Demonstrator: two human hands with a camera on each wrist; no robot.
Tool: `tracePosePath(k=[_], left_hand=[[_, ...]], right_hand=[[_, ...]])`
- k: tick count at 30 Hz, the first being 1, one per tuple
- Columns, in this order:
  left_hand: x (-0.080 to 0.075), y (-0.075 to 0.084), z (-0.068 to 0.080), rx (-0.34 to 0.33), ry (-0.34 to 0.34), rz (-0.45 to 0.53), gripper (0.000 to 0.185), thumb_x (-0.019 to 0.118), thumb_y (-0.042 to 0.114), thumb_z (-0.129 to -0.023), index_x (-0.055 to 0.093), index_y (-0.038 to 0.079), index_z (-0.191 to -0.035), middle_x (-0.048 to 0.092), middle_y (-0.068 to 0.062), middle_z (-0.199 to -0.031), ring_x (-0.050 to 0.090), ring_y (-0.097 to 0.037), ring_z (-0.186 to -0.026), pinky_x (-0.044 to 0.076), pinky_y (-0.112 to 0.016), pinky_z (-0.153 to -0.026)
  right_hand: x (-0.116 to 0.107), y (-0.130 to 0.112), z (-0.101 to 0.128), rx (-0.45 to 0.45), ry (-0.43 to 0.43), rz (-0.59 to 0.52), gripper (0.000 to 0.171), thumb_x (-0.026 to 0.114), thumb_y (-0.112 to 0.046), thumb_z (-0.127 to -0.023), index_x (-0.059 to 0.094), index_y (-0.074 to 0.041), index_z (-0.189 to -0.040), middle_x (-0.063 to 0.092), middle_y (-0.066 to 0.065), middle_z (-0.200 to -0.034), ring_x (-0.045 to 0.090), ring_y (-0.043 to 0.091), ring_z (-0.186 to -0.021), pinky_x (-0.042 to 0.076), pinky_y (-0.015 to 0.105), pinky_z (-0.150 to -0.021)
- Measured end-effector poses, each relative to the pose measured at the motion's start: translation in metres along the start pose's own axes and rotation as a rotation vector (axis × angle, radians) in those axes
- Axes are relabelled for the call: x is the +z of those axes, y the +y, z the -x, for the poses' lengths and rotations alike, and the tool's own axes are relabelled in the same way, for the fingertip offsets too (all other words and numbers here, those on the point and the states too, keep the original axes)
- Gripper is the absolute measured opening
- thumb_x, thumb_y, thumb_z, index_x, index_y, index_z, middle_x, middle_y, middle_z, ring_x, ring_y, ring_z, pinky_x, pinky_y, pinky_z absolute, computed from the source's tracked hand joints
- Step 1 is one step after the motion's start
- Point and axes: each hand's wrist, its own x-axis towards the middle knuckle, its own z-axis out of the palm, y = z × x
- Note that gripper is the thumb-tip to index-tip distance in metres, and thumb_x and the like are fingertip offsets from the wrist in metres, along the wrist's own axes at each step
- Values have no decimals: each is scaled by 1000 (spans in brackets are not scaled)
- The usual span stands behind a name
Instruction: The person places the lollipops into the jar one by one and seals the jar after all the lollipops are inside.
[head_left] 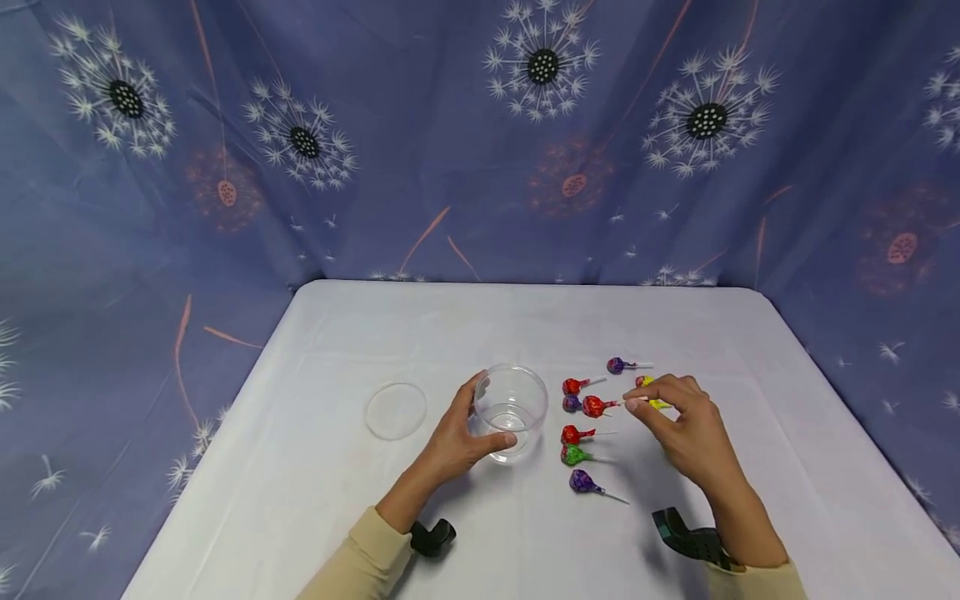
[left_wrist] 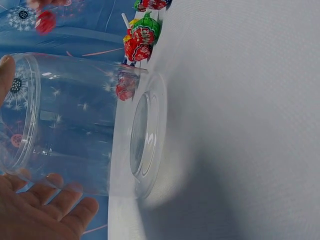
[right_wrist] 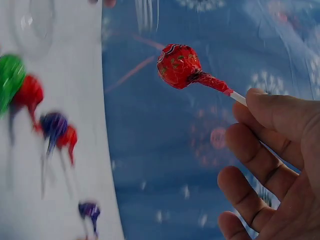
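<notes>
Two hands at work: you hold a cup and a lollipop.

Your left hand (head_left: 457,437) grips the clear cup (head_left: 512,410) standing on the counter (head_left: 315,467). Your right hand (head_left: 686,425) pinches the stick of a red lollipop (head_left: 596,406), lifted just right of the cup, above the other lollipops (head_left: 579,455).

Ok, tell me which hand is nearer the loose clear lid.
Left. The left hand grips the clear cup just right of the lid; the right hand holds a red lollipop beyond the cup.
</notes>
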Motion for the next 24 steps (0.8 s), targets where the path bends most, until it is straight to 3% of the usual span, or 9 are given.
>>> tracePosePath(k=[7, 14, 20, 24], left_hand=[[2, 0, -1, -13, -16, 15, 97, 81, 37, -72, 23, 24, -149, 34, -6, -151, 37, -32, -136, 31, -52, -112], [3, -1, -2, -29, -20, 32, 95, 81, 32, -74, 23, 26, -148, 36, -8, -150, 38, -33, -135, 31, -55, -111], [0, -1, -4, -22, -29, 64, 97, 80, 19, -74, 21, 15, -150, 35, -14, -150, 37, -38, -135, 31, -57, -110], [-1, -1, -4, -18, -37, 62, 96, 80, 24, -74, 21, 17, -149, 35, -12, -150, 39, -34, -134, 33, -54, -109]], right_hand=[[18, -24, -26, -179, -55, -42, 9, 73, -11, -81, 73, -18, -85, 63, -8, -79, 40, 2, -83, 31, 31, -74], [35, -45, -48, -280, -174, -28, 3, 74, -15, -80, 73, -18, -81, 61, -10, -76, 41, 8, -81, 27, 37, -79], [53, -56, -58, -353, -231, 51, 3, 74, -17, -80, 74, -18, -83, 63, -7, -79, 45, 12, -84, 30, 41, -84], [65, -63, -62, -404, -258, 115, 4, 75, -21, -80, 75, -18, -83, 65, -6, -79, 46, 14, -83, 33, 44, -87]])
